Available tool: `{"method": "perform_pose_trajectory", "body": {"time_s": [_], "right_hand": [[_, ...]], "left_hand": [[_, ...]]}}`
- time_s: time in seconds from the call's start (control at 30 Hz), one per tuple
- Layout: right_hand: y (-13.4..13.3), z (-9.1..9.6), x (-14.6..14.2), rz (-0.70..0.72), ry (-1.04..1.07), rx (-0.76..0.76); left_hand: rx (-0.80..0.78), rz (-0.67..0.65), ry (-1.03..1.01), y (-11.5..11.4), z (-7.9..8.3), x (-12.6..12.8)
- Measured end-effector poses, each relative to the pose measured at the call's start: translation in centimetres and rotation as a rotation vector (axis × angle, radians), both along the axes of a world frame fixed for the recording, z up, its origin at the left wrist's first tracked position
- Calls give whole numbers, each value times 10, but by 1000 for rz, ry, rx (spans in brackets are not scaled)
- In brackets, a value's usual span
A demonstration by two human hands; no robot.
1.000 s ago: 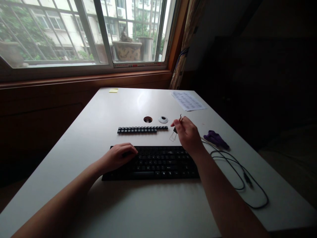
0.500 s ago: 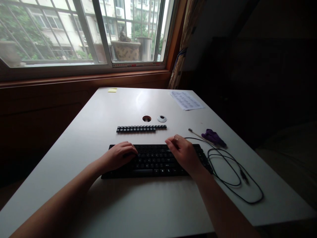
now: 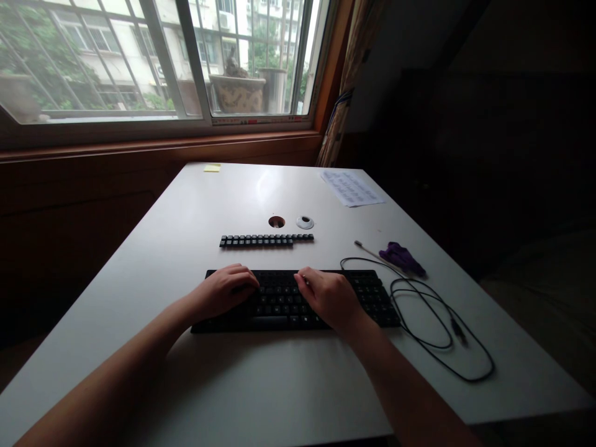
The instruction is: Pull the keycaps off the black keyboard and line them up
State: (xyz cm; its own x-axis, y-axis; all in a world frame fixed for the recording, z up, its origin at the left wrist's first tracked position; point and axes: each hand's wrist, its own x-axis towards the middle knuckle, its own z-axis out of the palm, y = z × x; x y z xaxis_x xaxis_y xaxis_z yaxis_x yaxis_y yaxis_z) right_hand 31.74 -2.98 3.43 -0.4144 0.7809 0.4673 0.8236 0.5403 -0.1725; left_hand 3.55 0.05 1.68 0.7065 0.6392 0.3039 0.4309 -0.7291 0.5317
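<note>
A black keyboard lies across the white table in front of me. My left hand rests on its left part, the fingers stretched over the keys and slightly bent. Over the middle of the keyboard my right hand is closed in a pinch. A small pale or shiny bit shows at its fingertips, too small to name. Behind the keyboard, loose black keycaps stand in two neat rows, the back row reaching farther right. My hands hide some of the keys.
A black cable lies coiled at the right. Near it are a purple cloth and a thin stick-like brush. Farther back are a round table hole, its white cover, printed paper and a yellow note.
My right hand has moved left and slightly down, from above the keyboard's right part to its middle. My left hand and the keycap rows have stayed in place.
</note>
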Motion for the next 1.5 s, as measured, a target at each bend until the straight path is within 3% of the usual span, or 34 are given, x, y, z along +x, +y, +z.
{"method": "perform_pose_trajectory", "body": {"time_s": [0.27, 0.67, 0.9, 1.1, 1.3, 1.5], "right_hand": [[3, -2, -4, -130, -3, -35], [16, -5, 20, -111, 578, -497], [22, -13, 24, -135, 771, -557], [20, -11, 25, -127, 796, -544], [11, -5, 14, -52, 848, -496], [3, -2, -12, 153, 1110, -713]], "left_hand": [[5, 1, 3, 0, 1, 1], [8, -2, -1, 0, 2, 1], [6, 0, 4, 0, 0, -1], [13, -1, -1, 0, 2, 0], [28, 16, -4, -1, 1, 0], [-24, 70, -19, -2, 1, 0]]}}
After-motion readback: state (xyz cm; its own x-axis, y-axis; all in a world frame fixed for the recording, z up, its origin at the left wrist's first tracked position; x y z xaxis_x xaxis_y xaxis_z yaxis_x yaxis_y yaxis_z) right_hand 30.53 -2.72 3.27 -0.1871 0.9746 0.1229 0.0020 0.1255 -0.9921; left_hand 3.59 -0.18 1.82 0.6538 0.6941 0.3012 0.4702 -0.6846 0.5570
